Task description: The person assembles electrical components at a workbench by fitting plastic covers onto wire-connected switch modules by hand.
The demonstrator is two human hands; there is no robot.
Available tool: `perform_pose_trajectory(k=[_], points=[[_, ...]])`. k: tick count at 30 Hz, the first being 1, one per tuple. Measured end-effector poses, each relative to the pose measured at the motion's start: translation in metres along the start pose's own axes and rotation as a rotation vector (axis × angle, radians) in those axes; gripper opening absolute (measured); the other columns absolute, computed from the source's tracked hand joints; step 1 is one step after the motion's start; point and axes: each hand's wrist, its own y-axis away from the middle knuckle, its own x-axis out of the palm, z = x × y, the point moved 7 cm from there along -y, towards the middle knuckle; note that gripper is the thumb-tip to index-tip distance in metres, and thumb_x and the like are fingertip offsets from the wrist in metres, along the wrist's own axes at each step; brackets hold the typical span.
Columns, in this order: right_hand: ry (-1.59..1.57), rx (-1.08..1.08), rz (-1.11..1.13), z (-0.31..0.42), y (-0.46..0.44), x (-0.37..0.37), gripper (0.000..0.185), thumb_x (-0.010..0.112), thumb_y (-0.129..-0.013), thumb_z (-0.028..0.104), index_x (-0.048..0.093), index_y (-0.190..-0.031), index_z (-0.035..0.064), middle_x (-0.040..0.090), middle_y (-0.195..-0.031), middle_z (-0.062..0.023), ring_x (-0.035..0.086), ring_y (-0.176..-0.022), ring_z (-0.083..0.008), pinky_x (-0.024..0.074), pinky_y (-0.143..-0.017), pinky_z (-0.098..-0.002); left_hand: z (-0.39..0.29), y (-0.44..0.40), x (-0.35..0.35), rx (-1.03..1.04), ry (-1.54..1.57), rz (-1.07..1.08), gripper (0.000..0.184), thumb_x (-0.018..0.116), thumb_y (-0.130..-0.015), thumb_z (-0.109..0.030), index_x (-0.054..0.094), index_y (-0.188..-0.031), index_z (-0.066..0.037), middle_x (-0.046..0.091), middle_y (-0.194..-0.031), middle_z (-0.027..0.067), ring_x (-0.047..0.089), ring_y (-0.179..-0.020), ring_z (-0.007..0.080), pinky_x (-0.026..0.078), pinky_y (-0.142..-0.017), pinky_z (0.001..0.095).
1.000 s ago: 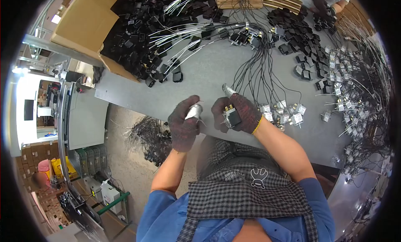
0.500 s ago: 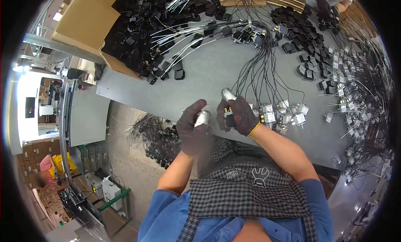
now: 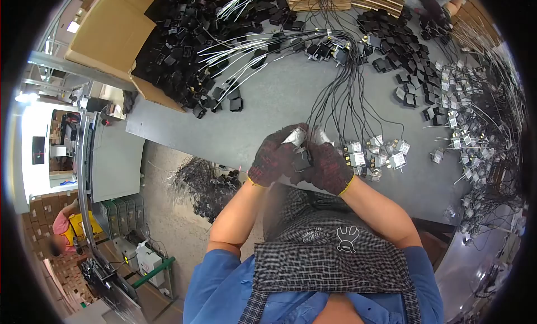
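Note:
My left hand (image 3: pixel 272 159) and my right hand (image 3: pixel 331 168) meet over the near edge of the grey table, both in dark, reddish-stained knit gloves with silver tape on a digit. Between them is a small black plug (image 3: pixel 302 162), and the fingers of both hands close around it. Its pins are hidden now. Just right of my right hand lies a group of silver-and-white plug inserts (image 3: pixel 358 155) with brass pins. Thin black cables (image 3: pixel 347 94) run from the far bundle down toward my hands and these inserts.
A cardboard box (image 3: pixel 114 30) spills black housings (image 3: pixel 179 61) at the back left. More black housings (image 3: pixel 400 50) lie at the back right. Wired inserts (image 3: pixel 456 122) line the right side. A co-worker's gloved hand (image 3: pixel 433 9) is at the far right corner.
My left hand has moved right and come up against my right hand. The black plug, earlier in my right hand with brass pins showing, now sits between both hands.

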Motion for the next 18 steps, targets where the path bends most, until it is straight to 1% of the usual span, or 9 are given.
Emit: perform_pose_trajectory(k=[2, 3, 4, 7, 8, 10, 13, 15, 18], points=[[-0.032, 0.086, -0.067, -0.009, 0.0, -0.001, 0.047, 0.072, -0.1, 0.038, 0.062, -0.131, 0.0044, 0.073, -0.108, -0.0051, 0.07, -0.101, -0.0193, 0.0586, -0.084, -0.0366, 0.006, -0.009, -0.002, -0.085, 0.047, 0.074, 0.051, 0.061, -0.109, -0.044, 0.073, -0.132, 0.001, 0.076, -0.107, 0.0065, 0.068, -0.089, 0.0123, 0.056, -0.073, 0.0301], [0.269, -0.011, -0.097, -0.01, 0.003, -0.003, 0.04, 0.072, -0.1, 0.036, 0.063, -0.122, 0.0039, 0.072, -0.102, -0.0053, 0.07, -0.094, -0.0178, 0.0573, -0.076, -0.0347, 0.013, -0.015, 0.0, -0.17, 0.097, 0.143, 0.05, 0.062, -0.109, -0.043, 0.074, -0.129, 0.001, 0.076, -0.106, 0.0065, 0.068, -0.091, 0.0128, 0.057, -0.076, 0.031], [0.57, -0.11, -0.124, -0.007, 0.004, -0.003, 0.034, 0.071, -0.1, 0.034, 0.065, -0.113, 0.0033, 0.07, -0.096, -0.0056, 0.069, -0.088, -0.0163, 0.0559, -0.068, -0.0328, 0.021, -0.028, -0.003, -0.026, 0.028, 0.164, 0.041, 0.066, -0.106, -0.034, 0.077, -0.123, 0.002, 0.077, -0.105, 0.0081, 0.07, -0.095, 0.0156, 0.058, -0.084, 0.034], [0.664, -0.044, -0.164, -0.008, -0.002, -0.014, 0.026, 0.075, -0.096, 0.029, 0.067, -0.1, 0.0039, 0.068, -0.085, -0.0054, 0.065, -0.074, -0.0155, 0.0534, -0.063, -0.0347, 0.03, -0.037, 0.0, -0.134, 0.074, 0.185, 0.034, 0.072, -0.1, -0.025, 0.078, -0.119, 0.003, 0.079, -0.106, 0.0102, 0.072, -0.099, 0.0185, 0.058, -0.09, 0.0361], [0.662, -0.047, -0.166, -0.007, -0.002, -0.013, 0.026, 0.075, -0.096, 0.029, 0.067, -0.1, 0.0039, 0.068, -0.085, -0.0054, 0.065, -0.074, -0.0155, 0.0534, -0.063, -0.0347, 0.03, -0.036, 0.001, -0.162, 0.118, 0.149, 0.028, 0.075, -0.094, -0.02, 0.08, -0.114, 0.0, 0.078, -0.099, 0.0077, 0.071, -0.09, 0.016, 0.058, -0.082, 0.0328], [0.703, -0.065, -0.241, -0.005, -0.003, -0.012, 0.024, 0.078, -0.094, 0.025, 0.068, -0.093, 0.0034, 0.066, -0.076, -0.0038, 0.063, -0.069, -0.0129, 0.0516, -0.061, -0.0342, 0.038, -0.038, 0.001, -0.184, 0.113, 0.145, 0.029, 0.074, -0.092, -0.018, 0.079, -0.115, 0.0, 0.078, -0.1, 0.0085, 0.071, -0.091, 0.0163, 0.058, -0.083, 0.0332], [0.892, -0.093, -0.254, 0.009, 0.006, 0.001, 0.021, 0.076, -0.094, 0.021, 0.068, -0.097, 0.0017, 0.065, -0.075, -0.0045, 0.062, -0.066, -0.0104, 0.0514, -0.06, -0.0337, 0.013, -0.028, 0.007, -0.144, 0.263, 0.133, 0.029, 0.073, -0.091, -0.015, 0.078, -0.114, 0.002, 0.078, -0.101, 0.0107, 0.073, -0.09, 0.019, 0.06, -0.082, 0.0342], [0.802, -0.177, -0.382, 0.006, -0.005, -0.013, 0.026, 0.077, -0.09, 0.02, 0.068, -0.103, 0.0004, 0.069, -0.081, -0.0043, 0.067, -0.075, -0.0125, 0.0534, -0.064, -0.0356, 0.011, -0.03, 0.009, -0.1, 0.405, 0.116, 0.029, 0.07, -0.092, -0.015, 0.076, -0.113, 0.005, 0.077, -0.101, 0.013, 0.074, -0.088, 0.0212, 0.061, -0.078, 0.036], [0.964, -0.272, -0.338, 0.014, -0.001, -0.005, 0.043, 0.078, -0.089, 0.015, 0.06, -0.124, -0.0022, 0.071, -0.107, -0.0108, 0.07, -0.092, -0.0179, 0.0564, -0.075, -0.0368, 0.007, -0.035, 0.005, -0.078, 0.316, 0.076, 0.027, 0.07, -0.094, -0.015, 0.074, -0.112, 0.005, 0.077, -0.1, 0.0135, 0.073, -0.087, 0.0212, 0.061, -0.077, 0.0354]])
